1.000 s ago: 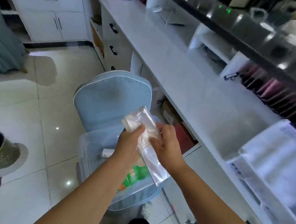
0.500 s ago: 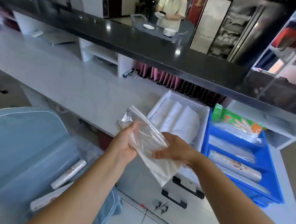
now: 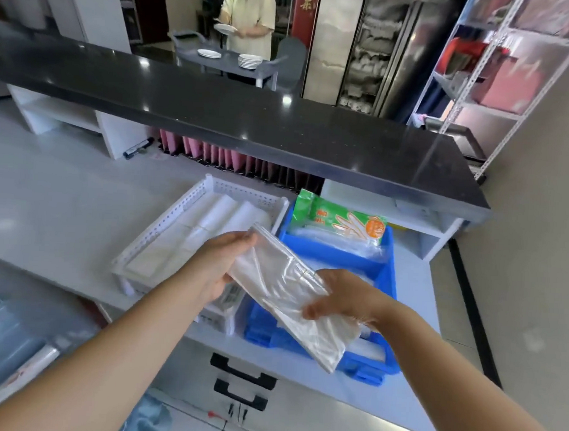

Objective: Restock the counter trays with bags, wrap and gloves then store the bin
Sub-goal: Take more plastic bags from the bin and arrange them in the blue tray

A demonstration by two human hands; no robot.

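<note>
I hold a flat stack of clear plastic bags [image 3: 285, 291] with both hands above the counter. My left hand [image 3: 221, 264] grips its upper left end and my right hand [image 3: 341, 300] grips its right side. Below it sit a white perforated tray [image 3: 163, 228] with white rolled bags and a blue tray [image 3: 334, 251] next to it on the right. A green glove pack [image 3: 339, 221] lies at the blue tray's far end. The clear storage bin [image 3: 9, 342] with a wrap roll [image 3: 28, 370] shows at the lower left.
The white counter [image 3: 63, 197] runs left under a raised black ledge [image 3: 248, 121]. Pink folders [image 3: 214, 152] stand under the ledge. Drawers with black handles [image 3: 241, 381] are below the trays. A person with plates stands behind the ledge, and metal shelving [image 3: 501, 78] is at the right.
My view swung from the bin on the chair up to the counter. Both hands carried the clear bags rightward, from over the bin to above the white and blue trays.
</note>
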